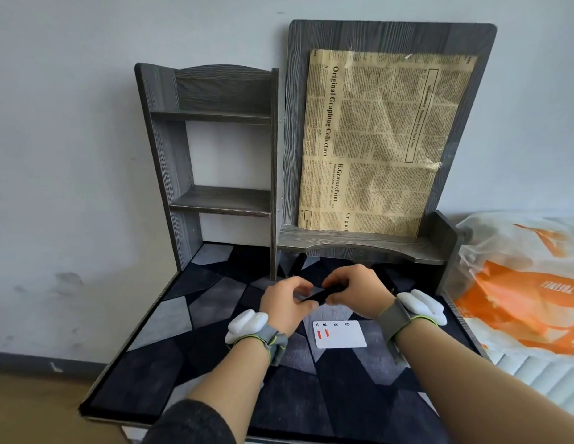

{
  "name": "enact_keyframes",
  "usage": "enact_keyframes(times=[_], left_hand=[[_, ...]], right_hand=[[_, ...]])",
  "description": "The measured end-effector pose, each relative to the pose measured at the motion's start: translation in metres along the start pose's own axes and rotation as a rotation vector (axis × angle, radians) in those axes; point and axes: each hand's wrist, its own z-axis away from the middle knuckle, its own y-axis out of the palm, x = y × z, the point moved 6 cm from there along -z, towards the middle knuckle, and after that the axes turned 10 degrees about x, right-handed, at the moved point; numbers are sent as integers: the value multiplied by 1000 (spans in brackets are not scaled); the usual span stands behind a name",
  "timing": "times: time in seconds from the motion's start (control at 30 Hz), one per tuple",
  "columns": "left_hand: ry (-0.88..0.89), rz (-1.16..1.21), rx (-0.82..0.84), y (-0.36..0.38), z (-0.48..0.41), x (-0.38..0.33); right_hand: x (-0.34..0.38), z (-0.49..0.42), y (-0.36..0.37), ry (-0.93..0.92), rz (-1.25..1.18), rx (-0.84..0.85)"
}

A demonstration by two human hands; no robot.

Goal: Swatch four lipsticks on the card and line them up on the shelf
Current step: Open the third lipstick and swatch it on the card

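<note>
Both hands hold one black lipstick [318,296] above the patterned mat. My left hand [287,304] grips its lower end, and my right hand [353,288] pinches its upper end. Just below the hands lies the white swatch card [343,338], numbered along its top, with two red swatches at its left. Further black lipsticks [297,265] lie in shadow under the low shelf, partly hidden behind my hands. The grey wooden shelf unit [221,200] stands at the back, with a low shelf board [359,246] on its right.
A geometric grey and black mat [170,318] covers the tabletop. A newspaper sheet [385,139] is taped to the shelf's back panel. An orange and white plastic bag [519,290] lies on the right, beyond the table edge. A white wall stands behind.
</note>
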Motion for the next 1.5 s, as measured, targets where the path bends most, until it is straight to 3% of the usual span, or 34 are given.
enact_keyframes(times=[0.23, 0.6, 1.2, 1.5], left_hand=[[69, -207, 36, 1, -4, -11], [46, -459, 221, 26, -9, -9], [70, -386, 333, 10, -9, -13], [-61, -324, 250, -2, -6, 11]], right_hand=[[-9, -9, 7, 35, -363, 80], [-13, -13, 20, 48, -541, 176], [-16, -5, 26, 68, -797, 235], [-37, -3, 12, 139, -979, 100]])
